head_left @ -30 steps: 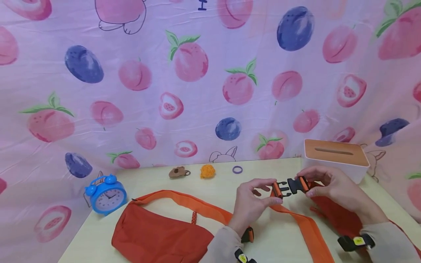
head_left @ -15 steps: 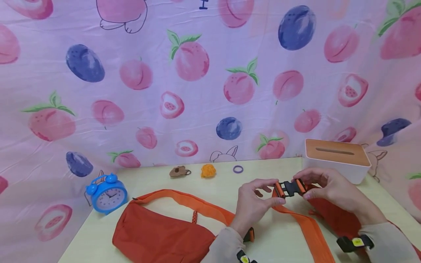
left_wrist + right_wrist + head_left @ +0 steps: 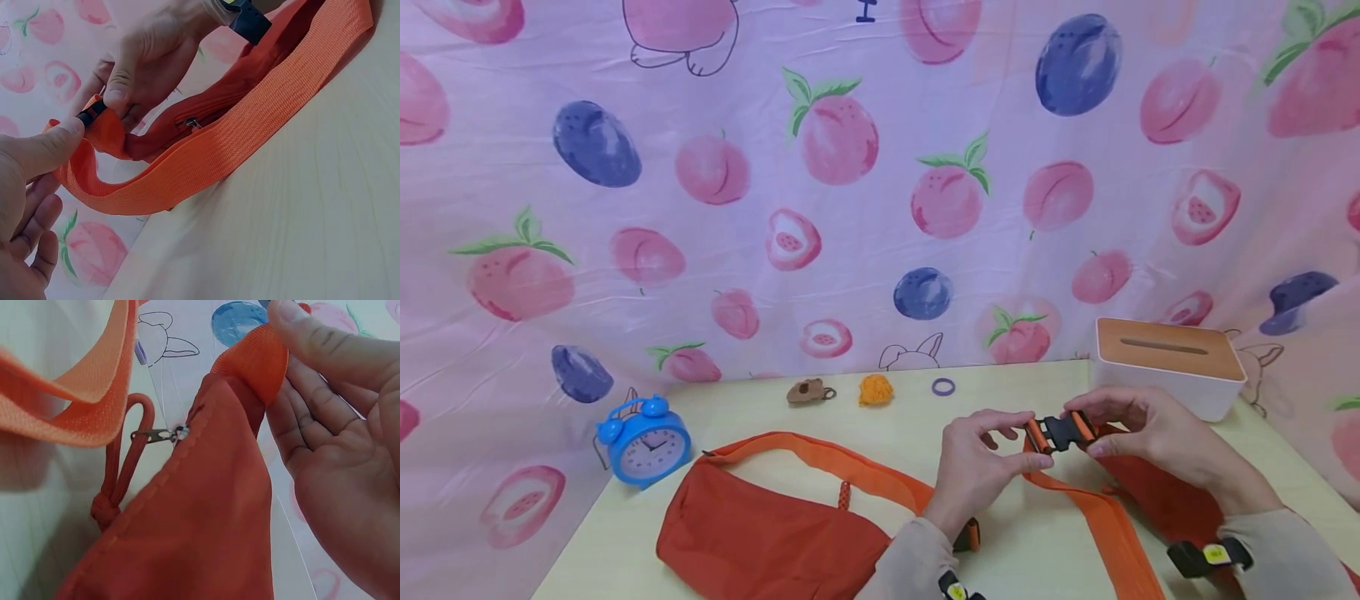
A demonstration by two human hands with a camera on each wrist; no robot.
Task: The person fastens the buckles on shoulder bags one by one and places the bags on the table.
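Observation:
A black side-release buckle (image 3: 1062, 433) is held up above the table, its two halves pushed together. My left hand (image 3: 976, 458) pinches the pronged half by its orange webbing, between thumb and fingertips. On the other side, the thumb and forefinger of my right hand (image 3: 1161, 442) pinch the socket half. From the left half an orange strap (image 3: 1108, 533) hangs down to the table. The right half joins a red bag (image 3: 206, 506) lying under my right forearm. A metal zipper pull (image 3: 153, 434) with a red cord loop shows on it in the right wrist view.
Another red bag (image 3: 767, 533) with an orange strap lies on the table (image 3: 580, 542) left of my hands. A blue alarm clock (image 3: 647, 446) stands at far left. Along the back are a brown item (image 3: 807, 392), an orange bundle (image 3: 876, 390), a purple ring (image 3: 943, 387) and a tissue box (image 3: 1165, 379).
A second ago the buckle's prongs and socket were only at each other's mouth. The halves have come together, the prongs now inside the socket, and my hands are slightly closer.

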